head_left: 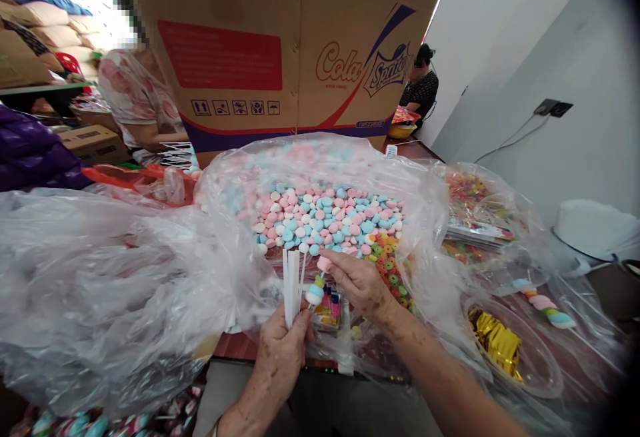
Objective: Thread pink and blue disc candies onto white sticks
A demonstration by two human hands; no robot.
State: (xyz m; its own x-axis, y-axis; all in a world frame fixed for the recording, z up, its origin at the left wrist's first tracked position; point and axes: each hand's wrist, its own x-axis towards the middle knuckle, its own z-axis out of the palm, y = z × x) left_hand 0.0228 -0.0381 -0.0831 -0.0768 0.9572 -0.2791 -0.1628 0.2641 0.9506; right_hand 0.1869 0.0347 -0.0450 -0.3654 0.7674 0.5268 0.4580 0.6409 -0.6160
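My left hand is closed around a bundle of white sticks. The same hand also grips a candy skewer, threaded with white, blue and yellow-green sweets. At the top of that skewer, the fingertips of my right hand pinch a pink marshmallow. Behind both hands lies a heap of pink, blue and white marshmallows in an open clear plastic bag. Orange and green gummy rings are piled beside my right wrist. A small clear box with colourful contents sits just beyond my hands.
A large cardboard carton stands at the back. Crumpled plastic covers the left side. On the right are a bowl of gold ties, a finished-looking candy skewer and bagged gummies. Two people sit beyond the carton.
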